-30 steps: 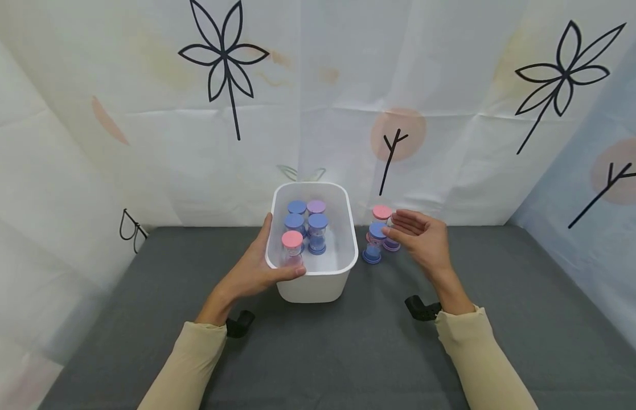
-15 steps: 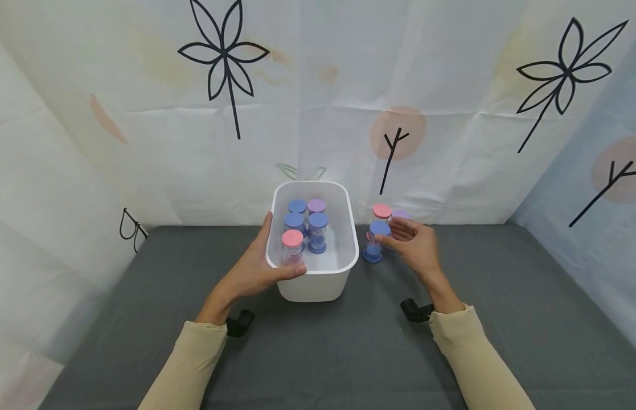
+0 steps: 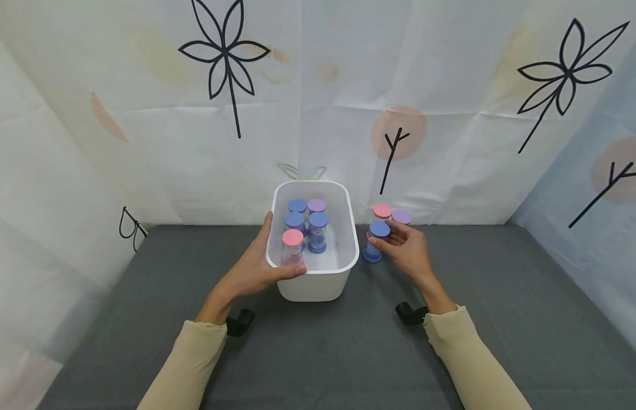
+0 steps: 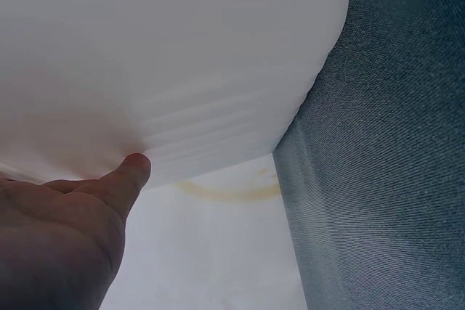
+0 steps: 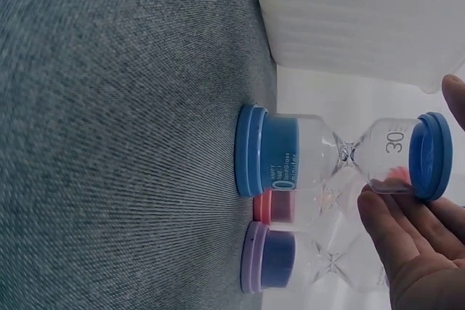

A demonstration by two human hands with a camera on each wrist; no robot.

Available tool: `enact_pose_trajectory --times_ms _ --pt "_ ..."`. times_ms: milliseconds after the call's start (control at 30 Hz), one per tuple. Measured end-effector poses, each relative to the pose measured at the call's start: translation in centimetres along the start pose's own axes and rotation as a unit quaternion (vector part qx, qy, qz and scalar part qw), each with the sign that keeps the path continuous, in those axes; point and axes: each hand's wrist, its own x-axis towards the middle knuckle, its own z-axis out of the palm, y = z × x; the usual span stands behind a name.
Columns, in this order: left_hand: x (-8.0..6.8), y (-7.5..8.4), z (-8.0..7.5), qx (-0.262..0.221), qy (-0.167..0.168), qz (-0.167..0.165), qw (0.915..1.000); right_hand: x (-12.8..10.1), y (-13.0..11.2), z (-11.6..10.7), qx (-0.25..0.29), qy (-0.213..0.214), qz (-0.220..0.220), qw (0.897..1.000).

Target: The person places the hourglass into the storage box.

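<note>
The left hand (image 3: 256, 267) is cupping the white tub's (image 3: 318, 285) side, fingers curled over its rim (thumb up), while the right hand's (image 3: 407, 253) fingertips are pinching the blue sand timer (image 3: 375, 242).

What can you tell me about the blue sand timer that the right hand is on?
The blue sand timer is an hourglass of clear, plastic-looking bulbs between two round blue end caps, with "30" printed near the top cap. It stands upright on the grey cloth, just right of the white bin and apart from it, in front of a pink timer and a purple timer. The right hand pinches its upper end with curled fingers.
</note>
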Motion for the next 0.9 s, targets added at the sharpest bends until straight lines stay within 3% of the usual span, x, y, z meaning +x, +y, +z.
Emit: enact_pose_trajectory --times_ms 300,500,633,900 --pt "0.2 0.1 0.1 -0.002 -0.003 0.009 1.0 -0.2 -0.2 -0.2 -0.04 0.02 0.002 0.999" --pt "0.1 0.2 0.1 -0.001 -0.004 0.012 0.9999 -0.3 -0.5 -0.5 -0.084 -0.004 0.022 0.996" --pt "0.1 0.2 0.0 0.006 -0.002 0.015 0.9999 -0.3 -0.8 -0.7 -0.078 -0.017 0.026 0.996" --pt "0.1 0.1 0.0 0.006 0.001 0.01 0.9999 -0.6 -2.4 -1.7 -0.079 0.015 0.012 0.997"
